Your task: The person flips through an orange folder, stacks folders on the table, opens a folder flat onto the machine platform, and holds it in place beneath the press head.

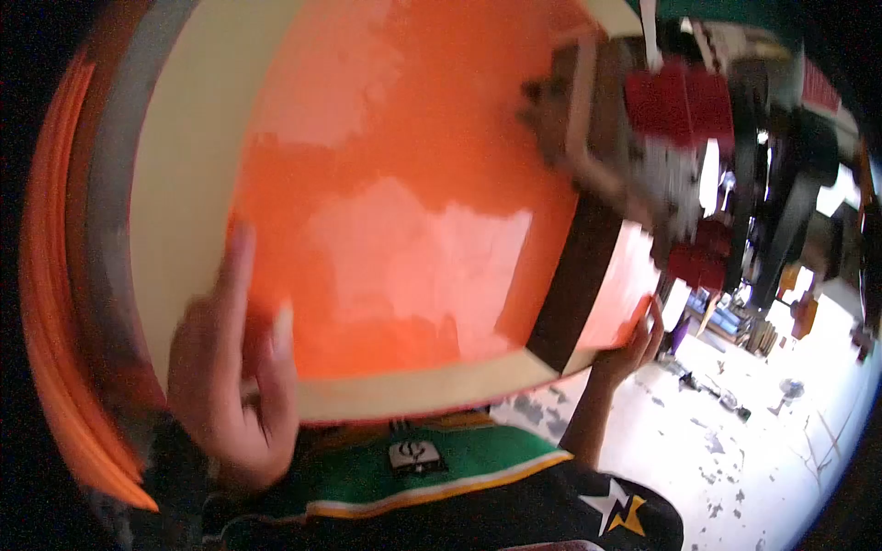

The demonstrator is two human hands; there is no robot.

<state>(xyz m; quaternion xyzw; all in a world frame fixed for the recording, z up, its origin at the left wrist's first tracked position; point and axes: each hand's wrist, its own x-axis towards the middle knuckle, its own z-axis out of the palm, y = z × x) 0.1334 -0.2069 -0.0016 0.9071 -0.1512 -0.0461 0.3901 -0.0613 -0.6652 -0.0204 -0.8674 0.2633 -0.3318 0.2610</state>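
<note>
A glossy orange sheet [404, 340] lies across a cream-coloured board or tabletop [184, 165], with pale patches of light on it. My left hand [230, 376] is at the sheet's left edge. Its index finger is stretched out and its thumb stands apart, and I see nothing held in it. Farther right, my right hand [634, 344] rests by the right end of the orange surface, fingers extended along it. A dark band [574, 285] crosses the orange near that hand; I cannot tell whether it is a strip or a shadow.
A blurred machine with red parts [684, 106] stands at the upper right, its bracket [583, 119] reaching over the sheet. Layered orange material [69, 321] hangs along the far left. A speckled pale floor [717, 450] stretches to the right, with several items farther back.
</note>
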